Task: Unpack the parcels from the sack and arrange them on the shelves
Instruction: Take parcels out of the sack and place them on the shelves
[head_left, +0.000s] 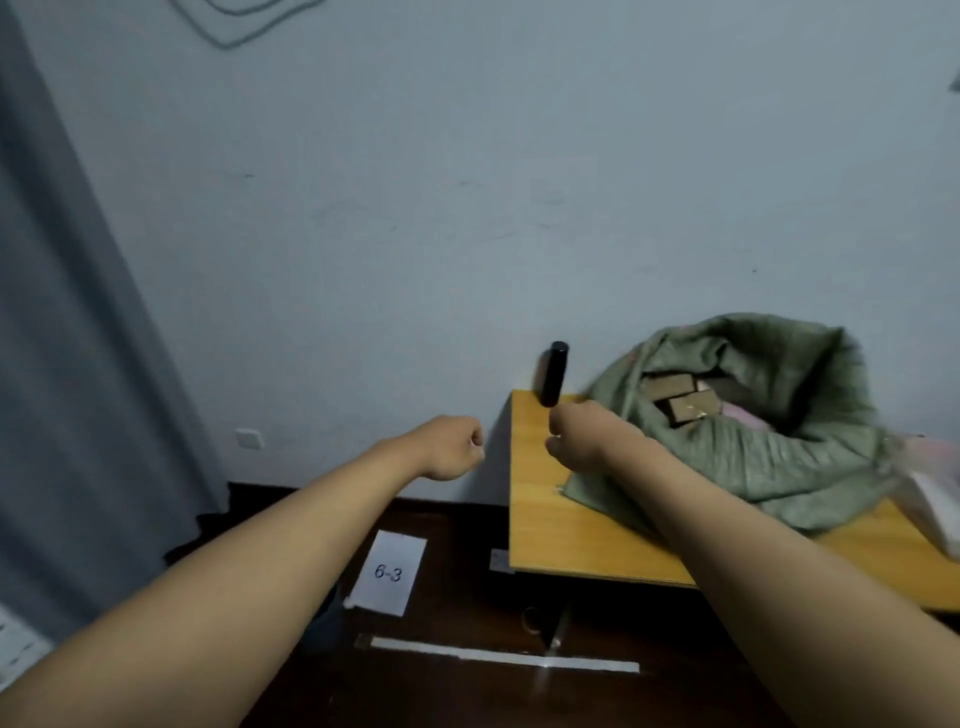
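- Head view: the right hand (574, 434) is curled around the lower end of a black, smooth, cylindrical parcel (554, 373), which stands nearly upright above the left edge of the table.
- The left hand (453, 448) is closed in a loose fist, holds nothing, and hangs in the air left of the table, apart from the right hand.
- A crumpled green woven sack (753, 431) lies on the table just right of the right hand, its mouth gaping open toward the camera.
- Inside the mouth show 2 brown, flat, rectangular parcels (680, 397) with a glossy wrap, and something pale pink beside them.
- A translucent plastic bag (932, 488) lies at the right edge, touching the sack.
- The yellow wooden table (540, 519) has a smooth top and stands against a pale, scuffed wall (467, 182).
- On the dark wooden floor (457, 691) lie a white paper sheet marked "6-3" (388, 571) and a strip of white tape (504, 657).
- A grey curtain (67, 364) hangs on the left.
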